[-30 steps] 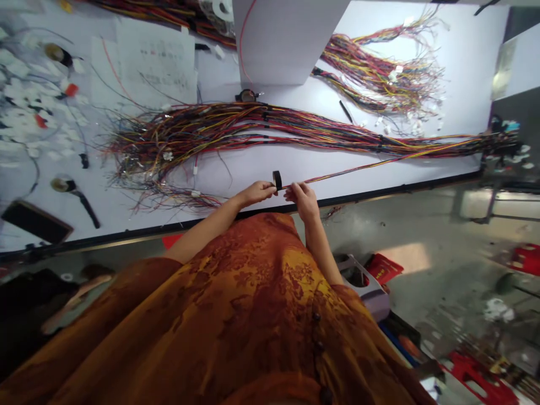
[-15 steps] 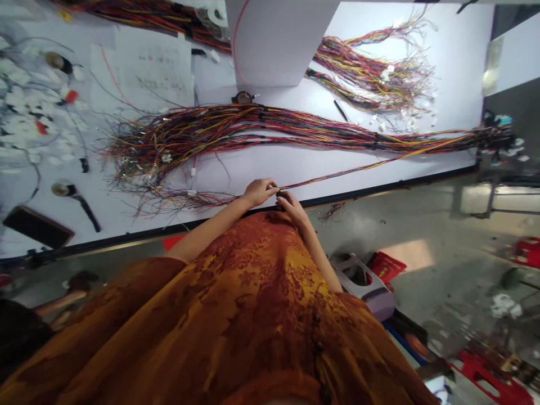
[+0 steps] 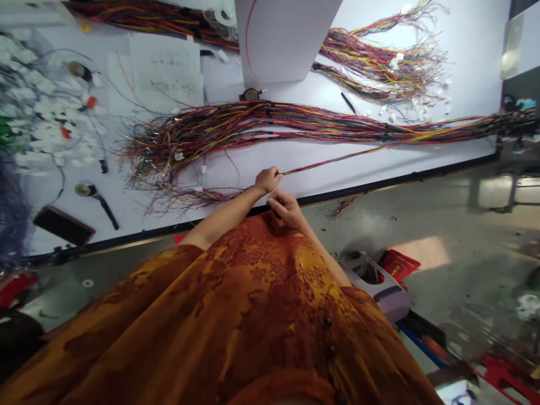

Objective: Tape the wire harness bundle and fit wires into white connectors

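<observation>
My left hand (image 3: 268, 179) is closed round a thin strand of colored wires (image 3: 333, 160), which runs taut to the right and joins the large wire bundle (image 3: 312, 121). Loose ends of the strand trail off leftward behind my left forearm. Just below and to the right, close to the table edge, my right hand (image 3: 285, 206) has its fingers curled together. Whatever they pinch is hidden or too small to name. The large bundle lies along the table beyond both hands, bound with black tape at several spots, its frayed ends fanned out on the left.
White connectors (image 3: 46, 118) are heaped at the left. Tape rolls (image 3: 85, 190), a dark phone-like slab (image 3: 63, 225) and paper sheets (image 3: 164, 67) lie on the table (image 3: 236, 211). More wire bundles (image 3: 379, 62) rest at the back right. A plastic stool (image 3: 377, 287) stands below.
My left hand has moved up and closed into a fist on the strand. My right hand has come away from it, down and left. The camera view has shifted left.
</observation>
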{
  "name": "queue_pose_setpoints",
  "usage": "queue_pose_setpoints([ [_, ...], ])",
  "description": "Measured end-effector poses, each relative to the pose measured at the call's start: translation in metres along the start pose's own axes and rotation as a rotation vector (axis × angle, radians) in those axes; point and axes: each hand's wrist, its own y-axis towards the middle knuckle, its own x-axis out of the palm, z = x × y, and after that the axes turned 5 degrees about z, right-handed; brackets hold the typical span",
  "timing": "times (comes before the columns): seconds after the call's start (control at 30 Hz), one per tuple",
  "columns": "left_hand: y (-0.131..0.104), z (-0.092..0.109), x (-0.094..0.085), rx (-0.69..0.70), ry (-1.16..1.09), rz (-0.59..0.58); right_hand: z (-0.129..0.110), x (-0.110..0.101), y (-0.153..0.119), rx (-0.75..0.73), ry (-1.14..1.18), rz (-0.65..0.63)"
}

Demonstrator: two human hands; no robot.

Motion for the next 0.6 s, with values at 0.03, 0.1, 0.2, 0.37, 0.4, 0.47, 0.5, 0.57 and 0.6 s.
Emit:
queue_pose_setpoints([
  [0.03,0.004,-0.002,-0.001,0.002,0.002,-0.011,0.003,0.002,-0.003,-0.013,-0.016,-0.027],
  [0.1,0.009,-0.005,-0.003,0.025,-0.001,-0.060,0.018,0.001,0.001,0.036,-0.123,0.069],
  [0.2,0.012,-0.004,-0.001,0.039,0.016,-0.057,0.051,-0.013,0.026,0.240,-0.415,0.288],
  [0.37,0.010,-0.004,-0.012,-0.001,0.005,-0.042,0.072,-0.029,0.057,0.224,-0.694,0.384],
  [0.4,0.006,-0.008,-0.023,-0.007,0.003,-0.061,0.072,-0.030,0.053,0.191,-0.697,0.402],
  [0.47,-0.011,-0.022,-0.057,-0.011,0.044,-0.082,0.072,-0.036,0.036,0.139,-0.652,0.459],
  [0.5,-0.022,-0.031,-0.078,-0.012,0.099,-0.087,0.075,-0.041,0.022,0.127,-0.604,0.495],
  [0.57,-0.045,-0.049,-0.126,-0.052,0.299,-0.029,0.086,-0.056,-0.012,0.159,-0.470,0.565],
  [0.6,-0.054,-0.056,-0.150,-0.098,0.407,0.023,0.095,-0.065,-0.030,0.201,-0.402,0.597],
])
